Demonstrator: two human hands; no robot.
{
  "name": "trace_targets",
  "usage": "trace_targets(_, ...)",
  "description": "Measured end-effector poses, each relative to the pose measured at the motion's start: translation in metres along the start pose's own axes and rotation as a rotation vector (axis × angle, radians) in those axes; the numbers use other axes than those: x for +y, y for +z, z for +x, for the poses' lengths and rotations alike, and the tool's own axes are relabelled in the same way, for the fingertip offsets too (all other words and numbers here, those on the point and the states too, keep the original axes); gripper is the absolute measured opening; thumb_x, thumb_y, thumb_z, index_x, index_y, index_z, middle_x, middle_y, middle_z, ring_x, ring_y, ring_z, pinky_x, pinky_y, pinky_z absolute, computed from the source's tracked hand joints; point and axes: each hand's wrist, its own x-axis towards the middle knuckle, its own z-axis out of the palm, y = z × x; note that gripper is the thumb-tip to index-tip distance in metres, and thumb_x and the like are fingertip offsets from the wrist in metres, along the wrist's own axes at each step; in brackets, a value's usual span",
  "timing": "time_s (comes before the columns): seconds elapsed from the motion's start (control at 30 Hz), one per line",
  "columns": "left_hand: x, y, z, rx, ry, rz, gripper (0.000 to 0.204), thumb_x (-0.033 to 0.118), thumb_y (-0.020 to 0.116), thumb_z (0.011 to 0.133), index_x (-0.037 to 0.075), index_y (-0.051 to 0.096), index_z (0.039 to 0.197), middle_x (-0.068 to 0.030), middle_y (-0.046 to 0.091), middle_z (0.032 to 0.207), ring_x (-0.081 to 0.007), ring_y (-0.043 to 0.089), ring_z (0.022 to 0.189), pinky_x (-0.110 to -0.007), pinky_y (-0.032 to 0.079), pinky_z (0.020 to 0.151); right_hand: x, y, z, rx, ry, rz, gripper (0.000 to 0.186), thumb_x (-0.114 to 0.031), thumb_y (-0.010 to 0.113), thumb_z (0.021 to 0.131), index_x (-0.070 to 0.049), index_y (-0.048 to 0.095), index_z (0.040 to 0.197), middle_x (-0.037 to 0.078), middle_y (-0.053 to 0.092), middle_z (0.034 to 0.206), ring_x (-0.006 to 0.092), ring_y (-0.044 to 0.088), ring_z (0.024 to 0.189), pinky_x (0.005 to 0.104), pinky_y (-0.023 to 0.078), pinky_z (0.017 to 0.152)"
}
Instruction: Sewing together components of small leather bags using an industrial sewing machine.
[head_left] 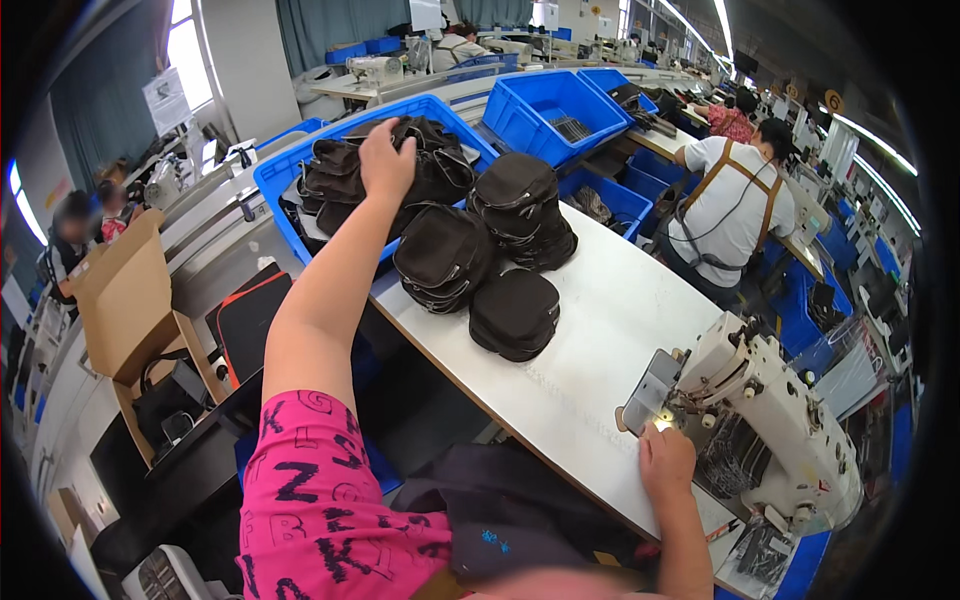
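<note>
My left arm is stretched out to a blue bin [268, 176] at the far left of the table. My left hand [388, 165] is over the black fabric pouches [335, 172] heaped in it, thumb apart from the fingers, gripping nothing that I can see. Beside the bin, stacks of similar black zippered pouches [440, 250] stand on the white table [600, 300]. At the right, my right hand [668, 462] is by the lit needle area of a sewing machine [770, 400]. Its fingers are curled together, and whatever they may hold is hidden.
A second blue bin [520, 110] stands beyond the stacks. An open cardboard box [125, 290] with dark items is at the left. Another person [735, 190] in a white shirt sits at the far right. Black cloth [500, 500] lies across my lap.
</note>
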Motion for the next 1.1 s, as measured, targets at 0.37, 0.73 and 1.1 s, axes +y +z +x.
trace_targets(0.37, 0.14, 0.001, -0.142, -1.001, 0.531, -0.114, 0.04, 0.043, 0.077, 0.089, 0.013, 0.074, 0.115, -0.0061, 0.071, 0.122, -0.0292, 0.063, 0.119, -0.042, 0.053, 0.098, 0.074, -0.061, -0.07, 0.315, 0.331, -0.122, 0.023, -0.012, 0.064, 0.095, -0.001, 0.071, 0.114, 0.015, 0.07, 0.116, 0.0362, 0.063, 0.11, 0.0471, 0.05, 0.097)
trace_targets(0.73, 0.115, 0.014, -0.188, -1.142, 0.547, 0.097, 0.028, 0.035, 0.077, 0.089, 0.008, 0.075, 0.097, -0.0114, 0.071, 0.097, -0.033, 0.07, 0.095, -0.043, 0.055, 0.081, 0.091, -0.086, -0.062, 0.188, 0.519, -0.017, 0.031, -0.025, 0.069, 0.095, -0.002, 0.075, 0.115, 0.018, 0.073, 0.114, 0.039, 0.065, 0.108, 0.0466, 0.052, 0.095)
trace_targets(1.1, 0.137, 0.007, -0.186, -1.164, 0.435, 0.174, 0.047, 0.054, 0.078, 0.085, 0.008, 0.07, 0.092, -0.0086, 0.07, 0.094, -0.0288, 0.068, 0.094, -0.042, 0.055, 0.081, 0.117, -0.073, -0.054, 0.275, 0.605, 0.112, 0.024, -0.028, 0.067, 0.095, -0.006, 0.076, 0.098, 0.013, 0.074, 0.104, 0.0357, 0.069, 0.1, 0.0466, 0.055, 0.087)
